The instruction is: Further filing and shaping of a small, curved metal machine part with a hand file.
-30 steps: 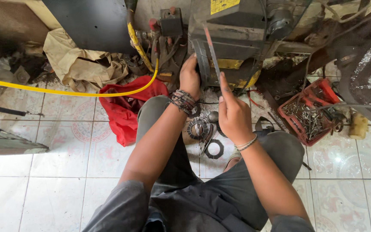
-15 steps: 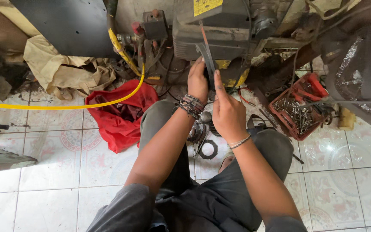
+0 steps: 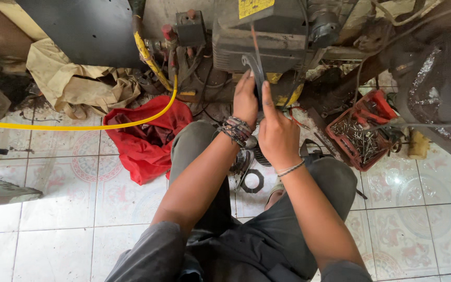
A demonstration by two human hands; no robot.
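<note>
Yellow hose (image 3: pixel 79 127), red cloth (image 3: pixel 147 138), red tray (image 3: pixel 377 112) of grey nails, tan crumpled paper (image 3: pixel 74 83), dark grey trousers (image 3: pixel 267 235), white floor tiles (image 3: pixel 53 209) with faded pink floral pattern, yellow label (image 3: pixel 254 6) on grey machine (image 3: pixel 277 47).

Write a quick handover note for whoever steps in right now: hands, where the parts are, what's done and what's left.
Left hand: gripping the dark curved metal bar against the machine housing.
Right hand: on the same bar lower down, thumb pressed along it.
Parts: loose ring on the tiles between the knees; red crate of nails at right; red cloth and yellow hose at left.
Done: bar in hand at the housing. Left: can't tell whether it is seated.
</note>
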